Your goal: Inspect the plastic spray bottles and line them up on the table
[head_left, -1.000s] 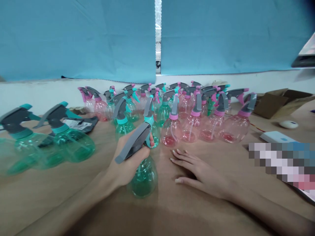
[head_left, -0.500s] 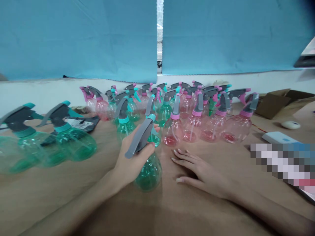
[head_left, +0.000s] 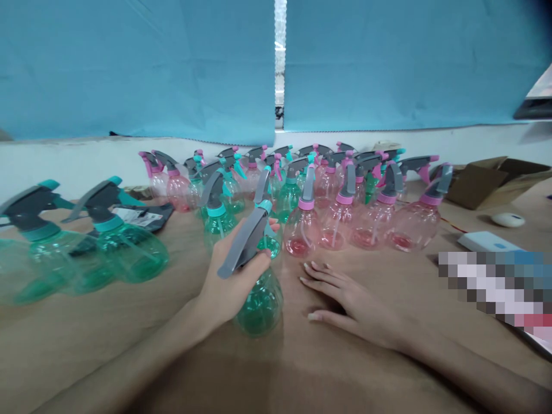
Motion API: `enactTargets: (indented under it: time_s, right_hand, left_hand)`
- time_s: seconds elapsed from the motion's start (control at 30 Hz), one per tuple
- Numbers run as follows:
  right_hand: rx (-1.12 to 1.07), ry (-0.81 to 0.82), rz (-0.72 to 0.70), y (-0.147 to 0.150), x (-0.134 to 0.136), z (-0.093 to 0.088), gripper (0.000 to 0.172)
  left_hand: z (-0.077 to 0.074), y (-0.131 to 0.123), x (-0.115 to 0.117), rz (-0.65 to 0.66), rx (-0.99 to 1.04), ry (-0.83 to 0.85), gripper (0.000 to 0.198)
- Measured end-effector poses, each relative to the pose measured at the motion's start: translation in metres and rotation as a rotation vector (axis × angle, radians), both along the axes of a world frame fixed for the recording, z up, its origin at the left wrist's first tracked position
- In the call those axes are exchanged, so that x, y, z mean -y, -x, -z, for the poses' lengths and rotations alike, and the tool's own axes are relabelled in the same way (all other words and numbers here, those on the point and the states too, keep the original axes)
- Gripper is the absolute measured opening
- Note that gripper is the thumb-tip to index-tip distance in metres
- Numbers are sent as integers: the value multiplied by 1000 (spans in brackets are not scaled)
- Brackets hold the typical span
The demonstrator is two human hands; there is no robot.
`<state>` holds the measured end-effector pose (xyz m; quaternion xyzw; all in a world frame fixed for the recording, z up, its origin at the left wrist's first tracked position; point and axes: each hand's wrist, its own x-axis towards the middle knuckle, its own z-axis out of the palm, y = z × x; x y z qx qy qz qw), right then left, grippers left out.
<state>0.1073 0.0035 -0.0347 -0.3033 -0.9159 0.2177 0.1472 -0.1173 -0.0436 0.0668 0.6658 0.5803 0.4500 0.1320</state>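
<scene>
My left hand (head_left: 230, 276) is closed round the neck of a green spray bottle (head_left: 260, 307) with a grey trigger head, upright at the middle of the table. Part of its collar and trigger is hidden by the fingers. To the right, my right hand (head_left: 345, 296) rests palm down on the wooden table (head_left: 302, 368), fingers stretched and holding nothing. Just beyond it stands a row of pink spray bottles, the nearest pink bottle (head_left: 301, 233) holding a little liquid. Another green bottle (head_left: 215, 227) stands behind my left hand.
Several green spray bottles (head_left: 131, 253) stand at the left, by a dark plastic packet (head_left: 155, 217). More pink and green bottles crowd along the back wall. An open cardboard box (head_left: 483, 183), a white mouse (head_left: 508, 219) and a white device (head_left: 489, 241) lie at the right.
</scene>
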Motion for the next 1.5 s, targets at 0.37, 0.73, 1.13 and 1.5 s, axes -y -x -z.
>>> enactTargets:
  time_s: [0.37,0.73,1.13,1.5]
  right_hand:
    - [13,-3,2,1,0,-2,64]
    - [22,-11,-2,1,0,-2,65]
    - [-15,0,-6,0,-1,1,63]
    - [-7,2,-7,0,0,-1,64]
  left_hand:
    - [-1,1,-1,63,105,67,34]
    - [-1,0,0,69,106,64,32]
    - [6,7,-1,127,132,121,27]
    - [0,10,3,158,176,106,7]
